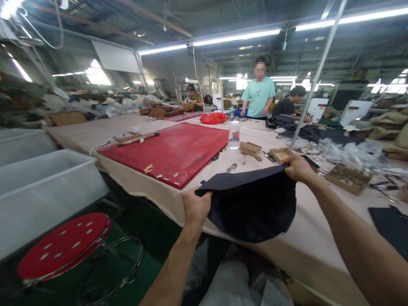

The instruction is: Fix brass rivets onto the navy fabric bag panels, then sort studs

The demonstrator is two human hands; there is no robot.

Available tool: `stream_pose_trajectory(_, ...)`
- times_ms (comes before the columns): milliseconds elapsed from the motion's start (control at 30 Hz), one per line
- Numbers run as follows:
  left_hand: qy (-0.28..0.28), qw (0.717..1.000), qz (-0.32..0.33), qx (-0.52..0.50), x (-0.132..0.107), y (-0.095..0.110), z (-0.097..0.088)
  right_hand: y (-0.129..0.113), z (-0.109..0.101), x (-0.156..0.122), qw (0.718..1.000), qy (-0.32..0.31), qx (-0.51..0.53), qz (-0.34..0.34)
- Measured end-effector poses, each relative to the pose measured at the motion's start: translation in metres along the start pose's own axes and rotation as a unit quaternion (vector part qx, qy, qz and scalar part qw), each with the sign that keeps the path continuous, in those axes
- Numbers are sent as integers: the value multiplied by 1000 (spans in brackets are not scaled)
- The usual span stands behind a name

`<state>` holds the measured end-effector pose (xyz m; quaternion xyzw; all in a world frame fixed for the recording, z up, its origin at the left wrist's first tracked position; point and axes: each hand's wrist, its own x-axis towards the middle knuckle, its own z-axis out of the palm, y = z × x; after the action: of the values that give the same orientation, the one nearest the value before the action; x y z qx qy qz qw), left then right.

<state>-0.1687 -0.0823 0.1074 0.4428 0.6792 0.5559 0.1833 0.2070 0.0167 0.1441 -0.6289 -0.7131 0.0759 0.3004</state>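
Note:
A black fabric piece (255,204), looking like an open pouch or bag, hangs between my two hands over the table's near edge. My left hand (196,206) grips its left corner, thumb on top. Its right end is pinched in my right hand (298,168), higher up and farther out. The rim is stretched between them and the dark inside faces me. Just beyond it on the table lie small metal rings (231,168) and an open cardboard box (250,148). Another box (280,155), holding small brass-coloured parts, stands close to my right hand.
A red board (178,151) with a hammer (140,139) lies on the cloth-covered table, a clear bottle (233,136) beside it. At left are a red stool (63,246) and white bins (47,178). A metal pole (318,72) rises at right. Several people are across the table.

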Motion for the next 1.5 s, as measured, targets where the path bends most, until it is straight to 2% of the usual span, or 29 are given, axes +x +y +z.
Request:
stream_pose_trajectory(67, -13, 999, 29, 42, 1, 6, 0, 7, 4, -5, 999, -35, 9, 37)
stream_pose_trajectory(267, -66, 982, 121, 132, -6, 20, 15, 42, 31, -31, 993, -61, 5, 99)
stream_pose_trajectory(400, -95, 956, 188, 204, -18, 32, 35, 62, 53, -69, 985, -5, -104, 137)
stream_pose_trajectory(467, -111, 941, 204, 246, -21, 37, 45, 61, 63, -93, 968, 29, -176, 178)
stream_pose_trajectory(533, -127, 927, 208, 286, -22, 40, 54, 54, 74, -116, 948, 51, -205, 239)
stream_pose_trajectory(567, -133, 920, 209, 303, -22, 42, 58, 50, 80, -126, 941, 56, -192, 272)
stream_pose_trajectory(633, -142, 910, 208, 329, -22, 44, 65, 44, 92, -141, 940, 59, -99, 322)
stream_pose_trajectory(700, -151, 903, 205, 347, -22, 45, 68, 43, 102, -147, 951, 66, 42, 298)
stream_pose_trajectory(767, -160, 897, 205, 359, -22, 46, 69, 48, 109, -148, 966, 64, 141, 208)
stream_pose_trajectory(800, -164, 894, 205, 362, -21, 47, 69, 51, 111, -146, 973, 55, 157, 159)
stream_pose_trajectory(900, -171, 892, 205, 365, -17, 49, 68, 62, 113, -142, 991, -15, 126, 52)
stream_pose_trajectory(967, -175, 892, 202, 364, -13, 49, 67, 67, 111, -139, 993, -63, 100, 16)
stream_pose_trajectory(1133, -188, 898, 188, 351, 1, 49, 65, 78, 96, -117, 985, -129, 99, 50)
stream_pose_trajectory(1267, -210, 901, 173, 339, 11, 47, 59, 84, 82, -87, 959, -208, 168, 95)
stream_pose_trajectory(1367, -226, 903, 145, 336, 17, 41, 49, 79, 74, -72, 942, -265, 176, 108)
stream_pose_trajectory(1500, -242, 914, 113, 305, 23, 25, 33, 61, 69, -57, 940, -319, 94, 77)
